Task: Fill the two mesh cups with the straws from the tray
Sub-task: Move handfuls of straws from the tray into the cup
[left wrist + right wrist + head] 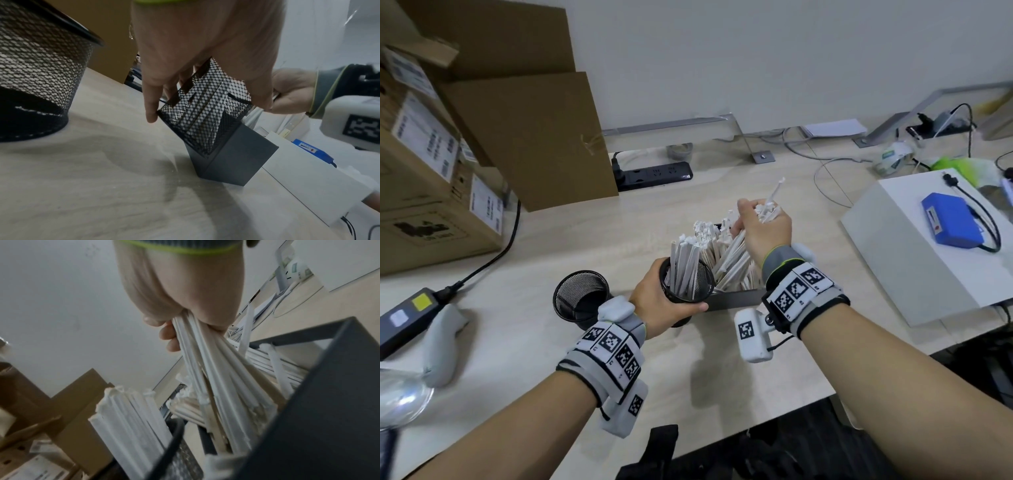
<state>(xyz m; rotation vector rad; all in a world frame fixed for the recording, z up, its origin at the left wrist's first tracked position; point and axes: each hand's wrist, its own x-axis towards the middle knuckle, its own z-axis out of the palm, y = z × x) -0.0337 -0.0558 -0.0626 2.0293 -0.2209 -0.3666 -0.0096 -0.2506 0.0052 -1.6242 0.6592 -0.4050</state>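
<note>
Mesh cup [687,281] at frame centre, tilted against the tray [736,297] — left hand [659,301] wraps it; right hand [760,229] clutches a straw bundle [732,260] just above; loose ends could snag the rim and spill; second cup [581,297] lower left looks empty.

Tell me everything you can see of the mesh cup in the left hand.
The held cup is black wire mesh, round, with a solid rim and a darker base band. The left hand grips it around the side, fingers and thumb on the mesh. It tilts, its base against the near wall of the dark tray. It holds a bunch of white wrapped straws that stick out past the rim, with room left. The other cup stands apart, empty.
</note>
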